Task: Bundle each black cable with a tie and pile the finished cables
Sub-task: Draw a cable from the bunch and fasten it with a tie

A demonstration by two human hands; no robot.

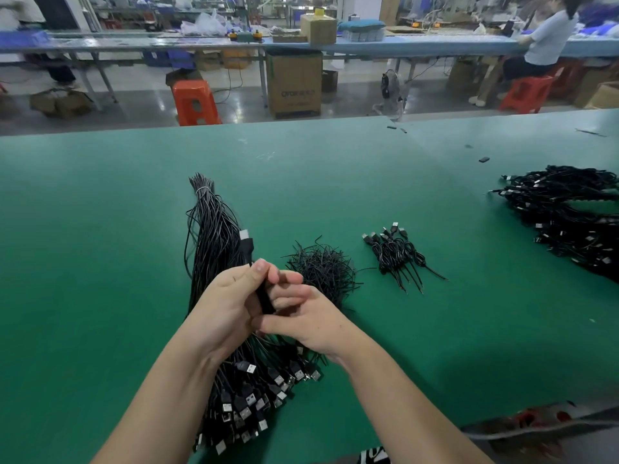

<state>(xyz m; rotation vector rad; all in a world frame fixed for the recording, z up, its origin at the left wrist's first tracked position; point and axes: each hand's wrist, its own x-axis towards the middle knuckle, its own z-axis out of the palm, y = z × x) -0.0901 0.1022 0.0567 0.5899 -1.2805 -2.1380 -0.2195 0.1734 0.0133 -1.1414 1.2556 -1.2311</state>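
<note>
Your left hand is curled around a folded black cable, thumb on top and fingers wrapped under it, so that grip is clamped on the cable. The cable's plug sticks up past your thumb, pointing away from you. Your right hand sits just beside the left, its fingers curled against the same cable at its lower end; whether a tie is pinched between those fingers you cannot tell, as they hide it.

Both hands hover over the big sheaf of loose cables, which lies lengthwise on the green desk. Its far end is bound with a pale band, and its plug ends fan out near you, under your wrists.

Just right of your hands lies a tangled heap of thin black ties. Further right, apart from it, is the small pile of bundled cables, plugs pointing away from you and bare wire ends toward you. Well off at the right edge of the desk lies a large mound of black cables.

A few small dark scraps lie on the far side of the desk. Beyond it you see an orange stool, a cardboard box and a seated person at another workbench.
</note>
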